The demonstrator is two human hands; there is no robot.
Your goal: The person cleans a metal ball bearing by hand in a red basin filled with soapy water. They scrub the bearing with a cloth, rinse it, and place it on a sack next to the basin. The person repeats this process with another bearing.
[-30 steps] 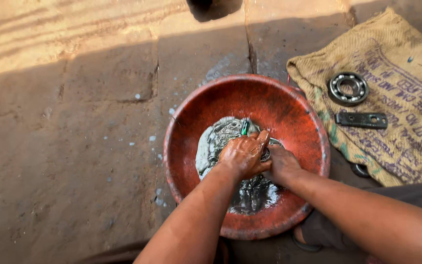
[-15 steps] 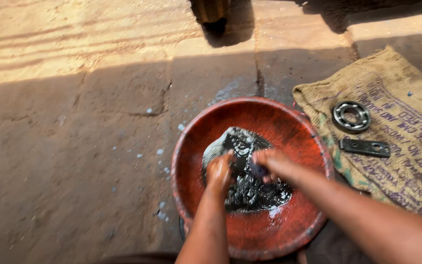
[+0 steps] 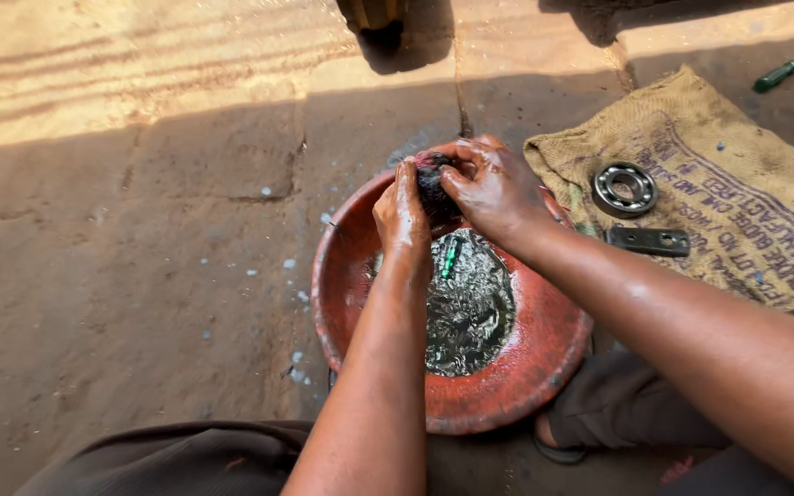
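A red round basin [image 3: 526,367] sits on the ground in front of me with dark oily liquid [image 3: 470,312] in its bottom. Both my hands are raised over the basin's far rim. My left hand [image 3: 402,211] and my right hand [image 3: 493,188] press together around a dark, wet, greasy wad [image 3: 432,184], probably a rag or a dirty part; I cannot tell which. A small green object [image 3: 449,257] lies in the liquid below my hands.
A burlap sack [image 3: 737,174] lies on the ground to the right, with a steel ball bearing [image 3: 625,188] and a flat dark metal plate [image 3: 647,241] on it. A green-handled screwdriver [image 3: 788,72] lies at the far right. My knees frame the basin.
My hands have lifted out of the liquid to above the basin's far rim, still holding the dark wad. The view has shifted, so the basin now sits lower.
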